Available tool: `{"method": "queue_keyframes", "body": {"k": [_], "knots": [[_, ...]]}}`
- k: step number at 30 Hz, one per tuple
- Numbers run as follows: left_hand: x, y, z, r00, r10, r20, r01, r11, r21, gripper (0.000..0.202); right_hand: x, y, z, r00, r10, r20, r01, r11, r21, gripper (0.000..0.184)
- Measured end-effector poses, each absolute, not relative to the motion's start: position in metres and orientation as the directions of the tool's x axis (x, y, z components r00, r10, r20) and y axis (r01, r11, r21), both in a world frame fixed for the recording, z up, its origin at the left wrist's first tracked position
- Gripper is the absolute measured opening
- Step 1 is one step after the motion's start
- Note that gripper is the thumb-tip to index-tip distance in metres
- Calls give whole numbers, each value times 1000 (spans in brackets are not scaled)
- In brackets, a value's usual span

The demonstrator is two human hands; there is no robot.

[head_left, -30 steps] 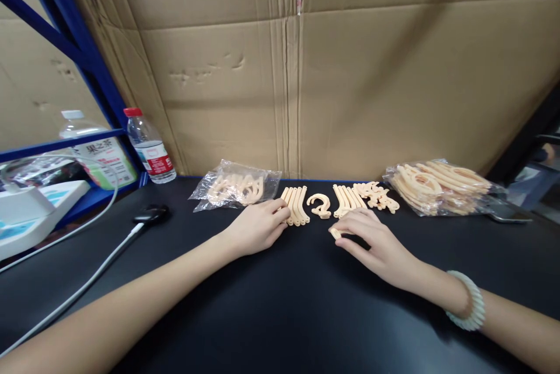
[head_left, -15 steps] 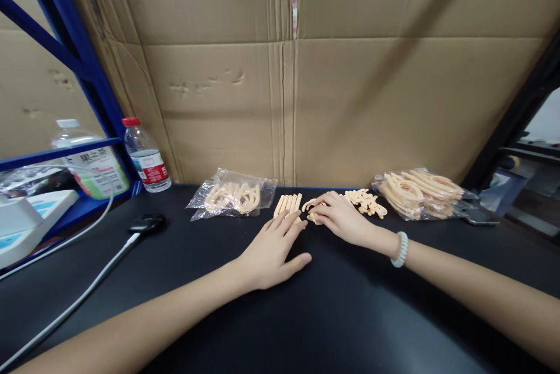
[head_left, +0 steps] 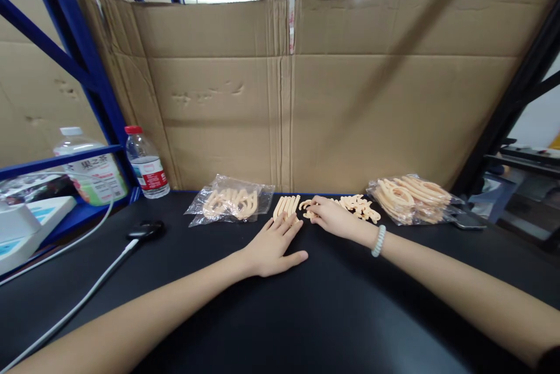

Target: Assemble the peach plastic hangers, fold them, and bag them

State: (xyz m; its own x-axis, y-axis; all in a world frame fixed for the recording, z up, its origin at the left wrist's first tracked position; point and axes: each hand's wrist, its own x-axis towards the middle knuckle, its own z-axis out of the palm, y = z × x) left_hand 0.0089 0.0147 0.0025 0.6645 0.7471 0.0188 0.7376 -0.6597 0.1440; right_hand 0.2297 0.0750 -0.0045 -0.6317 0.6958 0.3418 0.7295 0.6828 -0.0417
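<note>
My left hand lies flat on the black table, fingers spread, with its fingertips on the lower ends of a row of pale wooden sticks. The sticks lie side by side. Just right of them, my right hand has its fingers bent down and closed at a small curved wooden piece. The fingers partly hide that piece. Behind and right of this hand lies a loose cluster of wavy wooden pieces, touching one another.
Clear bags of wooden parts lie at the left and right. A red-capped water bottle, a black device on a white cable and a power strip are at the left. Cardboard walls off the back.
The camera view has tilted up slightly. My right hand has shifted a little left, its fingers drawn closer together over the curved piece. My left hand stays on the sticks.
</note>
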Motion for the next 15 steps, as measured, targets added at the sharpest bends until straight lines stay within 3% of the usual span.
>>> {"method": "queue_keyframes", "body": {"k": [3, 10, 15], "knots": [[12, 28, 2, 639, 769, 22, 760, -636, 138, 80, 232, 90, -4, -619, 698, 362, 736, 676, -44, 12], [12, 39, 2, 634, 772, 33, 764, -633, 126, 80, 269, 82, 19, -557, 693, 459, 746, 659, -90, 35], [11, 40, -1, 627, 777, 59, 767, -629, 127, 78, 275, 41, 16, -613, 673, 414, 730, 683, -27, 41]]}}
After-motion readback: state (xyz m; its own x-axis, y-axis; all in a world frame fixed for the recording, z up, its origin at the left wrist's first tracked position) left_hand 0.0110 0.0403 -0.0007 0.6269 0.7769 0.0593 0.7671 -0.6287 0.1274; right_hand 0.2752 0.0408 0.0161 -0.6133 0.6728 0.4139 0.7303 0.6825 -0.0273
